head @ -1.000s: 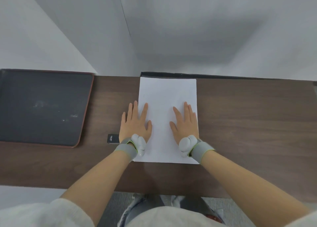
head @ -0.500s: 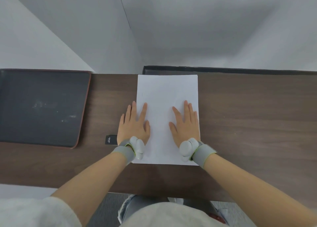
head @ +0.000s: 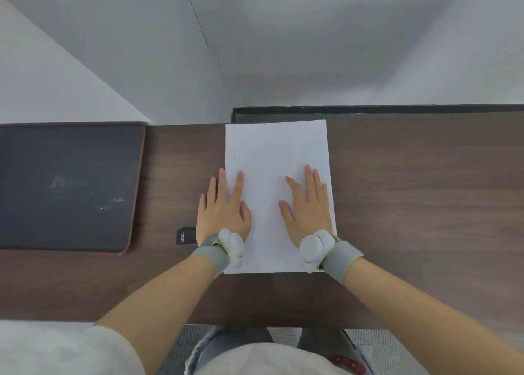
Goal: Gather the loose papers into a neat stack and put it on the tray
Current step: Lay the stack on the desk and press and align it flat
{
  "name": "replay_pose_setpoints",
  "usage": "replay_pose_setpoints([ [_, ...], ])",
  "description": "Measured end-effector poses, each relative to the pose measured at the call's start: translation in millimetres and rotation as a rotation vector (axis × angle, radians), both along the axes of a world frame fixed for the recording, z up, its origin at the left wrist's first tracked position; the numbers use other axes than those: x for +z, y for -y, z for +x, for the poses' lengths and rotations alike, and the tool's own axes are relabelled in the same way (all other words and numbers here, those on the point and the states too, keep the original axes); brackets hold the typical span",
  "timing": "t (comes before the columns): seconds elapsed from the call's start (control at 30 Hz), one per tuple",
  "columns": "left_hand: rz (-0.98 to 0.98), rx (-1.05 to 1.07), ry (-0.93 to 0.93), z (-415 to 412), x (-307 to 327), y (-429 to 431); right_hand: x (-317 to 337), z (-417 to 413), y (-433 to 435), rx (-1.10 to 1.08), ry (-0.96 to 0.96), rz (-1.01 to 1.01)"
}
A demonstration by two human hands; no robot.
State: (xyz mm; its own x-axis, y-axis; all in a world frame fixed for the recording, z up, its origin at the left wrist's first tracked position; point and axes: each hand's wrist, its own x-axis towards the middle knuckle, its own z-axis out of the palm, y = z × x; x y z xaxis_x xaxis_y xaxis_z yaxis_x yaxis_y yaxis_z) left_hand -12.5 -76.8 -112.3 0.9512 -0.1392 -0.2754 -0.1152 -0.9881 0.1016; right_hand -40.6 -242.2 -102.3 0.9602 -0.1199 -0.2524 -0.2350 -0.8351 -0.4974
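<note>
A white paper stack (head: 269, 153) lies squared up in the middle of the dark wooden desk (head: 411, 204), its far edge at the back of the desk. My left hand (head: 224, 207) rests flat with fingers spread across the stack's left edge, partly on the wood. My right hand (head: 307, 207) lies flat on the right half of the paper, fingers spread. Neither hand grips anything. The dark tray (head: 68, 187) with a reddish rim sits at the far left of the desk, with nothing on it.
A small black object with white lettering (head: 185, 236) lies on the desk between the tray and my left wrist. A black strip (head: 368, 109) runs along the desk's back edge against the grey wall. Both wrists carry grey bands with white devices.
The view has shifted slightly; both hands stay flat on the paper in nearly the same place. The stack sits a little closer to the back edge in the view.
</note>
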Motion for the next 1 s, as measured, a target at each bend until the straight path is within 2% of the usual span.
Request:
replay_pose_setpoints([
  [0.23,-0.032,-0.007,0.005,5.4,1.8,-1.6,5.6,-8.5,-10.8,-0.022,0.007,-0.015],
  [0.33,-0.123,0.036,-0.009,6.9,6.7,-5.9,11.0,-12.4,-17.9,-0.059,0.023,-0.001],
  [0.47,-0.386,0.101,0.005,10.5,16.7,-9.0,14.3,-14.3,-26.2,-0.083,0.032,-0.017],
  [0.57,-0.762,0.287,0.003,14.2,30.3,-14.2,17.9,-9.6,-40.4,-0.087,0.026,0.004],
  [0.63,-0.886,0.392,0.010,16.3,36.9,-21.4,19.7,-2.5,-55.1,-0.081,0.036,0.021],
  [0.73,-0.815,0.358,0.038,20.1,41.0,-36.6,20.8,10.5,-83.9,-0.052,0.045,0.044],
  [0.9,-0.371,0.194,0.062,28.3,23.5,-66.5,10.9,26.8,-117.5,-0.053,-0.005,-0.001],
  [1.0,-0.240,0.143,0.052,25.8,13.8,-73.1,3.3,29.5,-123.5,-0.078,-0.027,-0.056],
])
